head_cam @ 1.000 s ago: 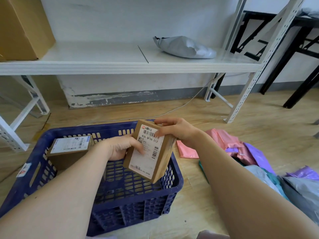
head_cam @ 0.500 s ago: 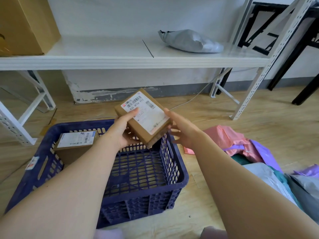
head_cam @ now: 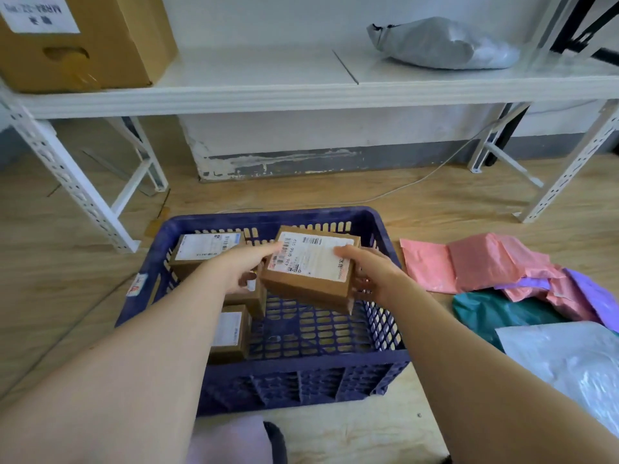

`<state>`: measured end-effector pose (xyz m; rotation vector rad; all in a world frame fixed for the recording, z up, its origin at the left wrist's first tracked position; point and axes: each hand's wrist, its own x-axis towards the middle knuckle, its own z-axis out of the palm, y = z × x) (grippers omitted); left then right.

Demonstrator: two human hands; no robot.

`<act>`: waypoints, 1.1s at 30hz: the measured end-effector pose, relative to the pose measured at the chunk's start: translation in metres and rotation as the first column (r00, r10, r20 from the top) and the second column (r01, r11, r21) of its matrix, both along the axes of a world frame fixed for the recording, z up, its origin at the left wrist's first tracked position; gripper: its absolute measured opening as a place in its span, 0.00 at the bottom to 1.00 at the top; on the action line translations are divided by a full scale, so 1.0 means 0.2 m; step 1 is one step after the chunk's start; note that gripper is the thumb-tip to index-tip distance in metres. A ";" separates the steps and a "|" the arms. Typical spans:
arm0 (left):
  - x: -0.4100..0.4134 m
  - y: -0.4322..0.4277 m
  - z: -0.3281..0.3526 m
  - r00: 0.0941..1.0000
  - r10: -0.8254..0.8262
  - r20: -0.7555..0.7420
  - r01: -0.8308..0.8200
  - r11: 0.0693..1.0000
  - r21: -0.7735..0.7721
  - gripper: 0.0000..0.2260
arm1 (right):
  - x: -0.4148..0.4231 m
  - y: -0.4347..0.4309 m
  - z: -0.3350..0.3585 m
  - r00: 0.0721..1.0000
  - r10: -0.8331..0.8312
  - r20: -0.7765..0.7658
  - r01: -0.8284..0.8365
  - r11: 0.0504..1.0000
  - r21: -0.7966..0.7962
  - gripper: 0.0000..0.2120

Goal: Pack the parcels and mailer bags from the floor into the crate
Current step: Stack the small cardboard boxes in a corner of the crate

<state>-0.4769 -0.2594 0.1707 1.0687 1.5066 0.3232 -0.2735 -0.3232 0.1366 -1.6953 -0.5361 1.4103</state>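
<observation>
Both hands grip one cardboard parcel (head_cam: 310,272) from either side: the left hand (head_cam: 239,269) and the right hand (head_cam: 373,277) each have the thumb on the labelled top and the fingers curled under. The parcel is label up and slightly tilted, over the right half of the blue crate (head_cam: 301,371). Two smaller labelled parcels already lie in the crate's left half, one at the back (head_cam: 204,249) and one nearer the front (head_cam: 231,333). On the floor to the right lie mailer bags, just beside the crate: pink (head_cam: 469,262), purple (head_cam: 596,296), teal (head_cam: 495,313) and silver-grey (head_cam: 569,363).
</observation>
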 end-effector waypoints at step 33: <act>-0.62 0.18 -0.41 0.837 -0.183 -0.516 0.085 0.975 -0.207 0.14 | -0.72 0.33 -0.32 0.890 0.453 -0.058 -0.443 0.825 -0.351 0.27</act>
